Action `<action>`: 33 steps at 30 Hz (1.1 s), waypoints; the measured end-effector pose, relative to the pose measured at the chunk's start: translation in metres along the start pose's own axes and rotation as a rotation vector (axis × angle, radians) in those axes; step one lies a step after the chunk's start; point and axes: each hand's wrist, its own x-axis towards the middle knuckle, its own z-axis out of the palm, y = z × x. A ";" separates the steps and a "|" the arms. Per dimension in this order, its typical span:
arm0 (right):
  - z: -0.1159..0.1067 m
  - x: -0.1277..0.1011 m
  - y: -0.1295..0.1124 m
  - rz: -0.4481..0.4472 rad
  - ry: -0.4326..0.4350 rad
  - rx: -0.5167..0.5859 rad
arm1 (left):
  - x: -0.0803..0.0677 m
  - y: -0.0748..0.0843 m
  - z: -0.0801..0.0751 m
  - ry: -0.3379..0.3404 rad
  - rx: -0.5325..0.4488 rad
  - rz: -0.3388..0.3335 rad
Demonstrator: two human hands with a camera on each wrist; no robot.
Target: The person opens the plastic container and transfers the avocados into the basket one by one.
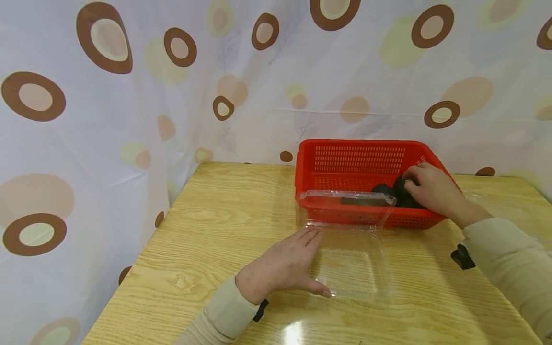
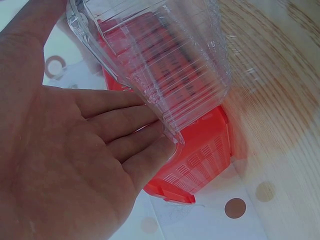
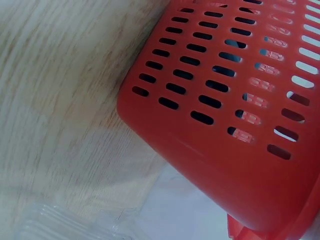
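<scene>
A clear plastic hinged box (image 1: 345, 273) lies on the table with its lid raised toward the red basket. My left hand (image 1: 284, 263) is at the box's left side, thumb spread from the fingers. In the left wrist view, extended fingers touch the rim of the clear box (image 2: 170, 70). Inside the red basket (image 1: 360, 158), my right hand (image 1: 433, 189) curls its fingers over a dark rounded object (image 1: 402, 191). Beside it lies another dark rounded object (image 1: 382, 189). Basket wall and lid partly hide these objects. The right wrist view shows the basket's slotted wall (image 3: 200, 145), not the fingers.
The wood-grain table (image 1: 207, 230) stretches left of the box. Behind the basket hangs a patterned white cloth (image 1: 267, 81). Faint clear plastic shows at the table's right, and ridged clear plastic (image 3: 65, 225) appears low in the right wrist view.
</scene>
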 end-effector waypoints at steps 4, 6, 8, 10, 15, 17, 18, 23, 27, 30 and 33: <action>-0.002 -0.006 -0.004 -0.041 0.104 -0.023 | 0.001 0.001 0.000 -0.012 -0.007 -0.001; -0.003 -0.009 -0.006 -0.060 0.138 -0.030 | 0.001 0.001 0.000 -0.016 -0.008 -0.001; -0.006 -0.012 -0.008 -0.069 0.157 -0.030 | 0.002 0.002 0.000 -0.021 -0.008 0.000; -0.009 -0.016 -0.010 -0.070 0.164 -0.029 | 0.002 0.002 0.001 -0.024 -0.011 0.000; -0.013 -0.028 -0.011 -0.095 0.188 -0.020 | 0.001 0.001 0.000 -0.025 -0.021 -0.003; -0.012 -0.033 -0.011 -0.116 0.207 -0.021 | 0.001 0.001 0.001 -0.023 -0.017 -0.003; -0.012 -0.036 -0.012 -0.124 0.213 -0.021 | 0.001 0.001 0.000 -0.023 -0.016 -0.003; -0.011 -0.050 -0.016 -0.152 0.248 -0.031 | 0.000 0.001 0.001 -0.014 -0.004 0.002; -0.010 -0.062 -0.021 -0.194 0.308 -0.030 | 0.001 0.002 0.001 -0.008 -0.007 0.002; -0.011 -0.070 -0.027 -0.229 0.349 -0.027 | 0.001 0.003 0.001 -0.008 -0.015 -0.003; -0.010 -0.079 -0.031 -0.268 0.374 -0.029 | 0.002 0.003 0.001 -0.014 -0.025 -0.011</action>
